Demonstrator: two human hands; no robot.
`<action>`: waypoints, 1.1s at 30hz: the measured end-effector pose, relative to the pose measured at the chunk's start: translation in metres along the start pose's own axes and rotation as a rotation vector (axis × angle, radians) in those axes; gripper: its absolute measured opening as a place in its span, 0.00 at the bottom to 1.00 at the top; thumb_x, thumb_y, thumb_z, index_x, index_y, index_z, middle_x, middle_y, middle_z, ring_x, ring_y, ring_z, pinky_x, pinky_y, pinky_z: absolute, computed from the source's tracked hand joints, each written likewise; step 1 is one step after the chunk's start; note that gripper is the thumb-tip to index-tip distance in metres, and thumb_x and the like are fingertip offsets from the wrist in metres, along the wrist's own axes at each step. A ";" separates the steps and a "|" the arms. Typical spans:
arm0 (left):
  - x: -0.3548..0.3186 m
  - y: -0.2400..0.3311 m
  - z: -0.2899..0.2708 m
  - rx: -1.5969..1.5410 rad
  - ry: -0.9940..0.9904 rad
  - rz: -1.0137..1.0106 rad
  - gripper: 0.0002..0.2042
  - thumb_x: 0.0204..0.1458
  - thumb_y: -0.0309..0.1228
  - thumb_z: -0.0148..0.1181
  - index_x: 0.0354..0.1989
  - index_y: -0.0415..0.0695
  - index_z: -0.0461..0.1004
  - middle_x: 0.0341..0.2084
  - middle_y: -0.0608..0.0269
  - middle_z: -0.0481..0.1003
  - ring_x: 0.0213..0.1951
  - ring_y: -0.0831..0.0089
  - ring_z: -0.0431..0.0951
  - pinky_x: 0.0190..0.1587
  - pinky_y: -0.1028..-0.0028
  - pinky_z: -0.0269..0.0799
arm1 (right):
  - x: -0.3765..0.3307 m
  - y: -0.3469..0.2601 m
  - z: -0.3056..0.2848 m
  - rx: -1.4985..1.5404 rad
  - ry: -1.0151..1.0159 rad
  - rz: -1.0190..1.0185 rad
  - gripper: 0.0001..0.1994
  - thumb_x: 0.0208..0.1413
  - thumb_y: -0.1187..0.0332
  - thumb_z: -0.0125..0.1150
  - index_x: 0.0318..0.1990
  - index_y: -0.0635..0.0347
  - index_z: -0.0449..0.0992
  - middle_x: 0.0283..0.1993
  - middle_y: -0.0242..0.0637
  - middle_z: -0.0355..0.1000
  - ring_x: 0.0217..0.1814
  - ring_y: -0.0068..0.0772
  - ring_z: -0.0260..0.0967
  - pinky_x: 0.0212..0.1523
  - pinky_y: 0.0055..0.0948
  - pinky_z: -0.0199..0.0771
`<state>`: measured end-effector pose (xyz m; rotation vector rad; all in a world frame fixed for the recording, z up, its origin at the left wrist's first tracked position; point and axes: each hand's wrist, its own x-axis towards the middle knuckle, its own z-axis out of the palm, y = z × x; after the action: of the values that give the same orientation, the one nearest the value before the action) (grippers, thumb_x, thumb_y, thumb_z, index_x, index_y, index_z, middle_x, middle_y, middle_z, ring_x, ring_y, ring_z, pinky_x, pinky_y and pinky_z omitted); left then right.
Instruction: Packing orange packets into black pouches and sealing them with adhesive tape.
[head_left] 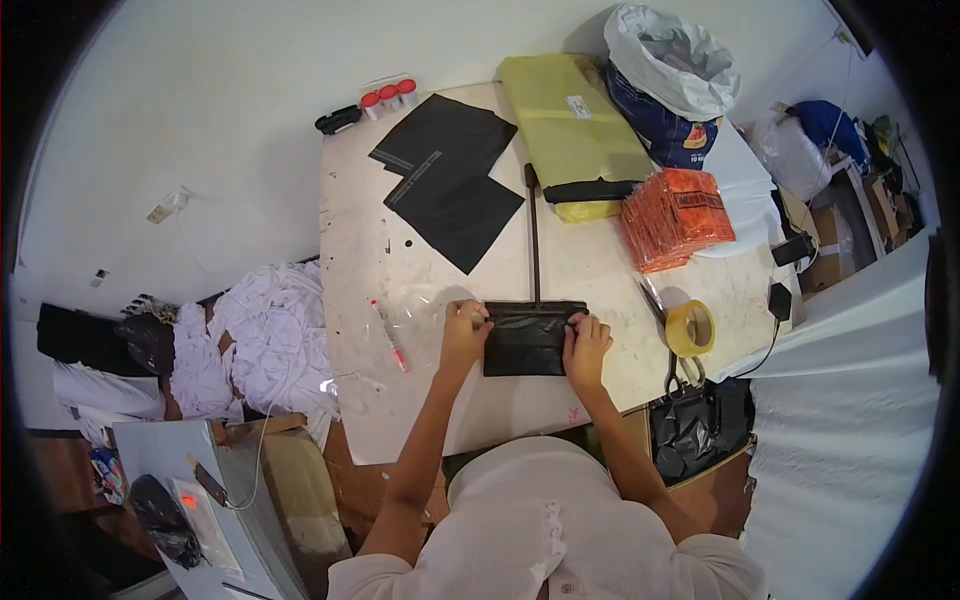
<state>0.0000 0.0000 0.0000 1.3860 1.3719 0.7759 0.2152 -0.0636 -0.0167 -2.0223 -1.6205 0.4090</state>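
A black plastic pouch [530,350], glossy and rectangular, lies on the work table [400,425] right in front of me. My left hand [463,330] closes its fingers on the pouch's upper left corner. At the upper right corner, my right hand [588,345] pinches the edge between thumb and fingers. From the pouch's top edge a thin dark rod [534,235] runs straight away from me, with a thicker knob at its far end. Whether the rod is joined to the pouch I cannot tell.
Left of the pouch lies a red-and-white marker [390,335]. Flat black bags [450,190], a yellow-green package [570,120], stacked orange packets [680,220] and a white-and-blue sack [665,90] stand farther back. Yellow tape [690,328] and scissors [673,370] are at the right.
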 end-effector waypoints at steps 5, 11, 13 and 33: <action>-0.016 0.014 -0.008 0.637 0.499 0.419 0.09 0.45 0.30 0.59 0.35 0.45 0.71 0.44 0.62 0.66 0.44 0.56 0.65 0.48 0.61 0.59 | 0.006 -0.032 -0.018 -0.061 0.356 -0.010 0.17 0.48 0.73 0.54 0.48 0.55 0.66 0.47 0.40 0.61 0.51 0.43 0.54 0.49 0.40 0.50; -0.039 0.016 0.027 0.737 0.038 0.560 0.19 0.55 0.33 0.43 0.56 0.45 0.61 0.58 0.62 0.58 0.60 0.63 0.54 0.59 0.60 0.50 | -0.015 -0.059 -0.002 -0.124 -0.131 -0.446 0.25 0.52 0.66 0.50 0.59 0.60 0.56 0.63 0.39 0.52 0.66 0.38 0.46 0.62 0.47 0.41; -0.045 0.009 0.026 0.811 0.004 0.505 0.23 0.56 0.36 0.42 0.60 0.45 0.54 0.60 0.63 0.54 0.63 0.67 0.50 0.62 0.58 0.43 | -0.018 -0.053 -0.004 -0.148 -0.189 -0.447 0.27 0.53 0.62 0.50 0.60 0.59 0.54 0.64 0.39 0.51 0.67 0.37 0.45 0.63 0.48 0.38; 0.049 0.011 0.021 0.538 -0.079 0.787 0.09 0.45 0.36 0.58 0.28 0.43 0.73 0.29 0.63 0.73 0.35 0.63 0.71 0.40 0.68 0.66 | -0.058 -0.061 -0.031 1.624 -0.495 0.754 0.27 0.51 0.65 0.52 0.60 0.52 0.55 0.56 0.31 0.54 0.56 0.32 0.53 0.59 0.39 0.47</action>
<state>0.0305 0.0447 -0.0058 2.4232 0.9831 0.8543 0.1682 -0.1167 0.0386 -1.0369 -0.1563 1.8167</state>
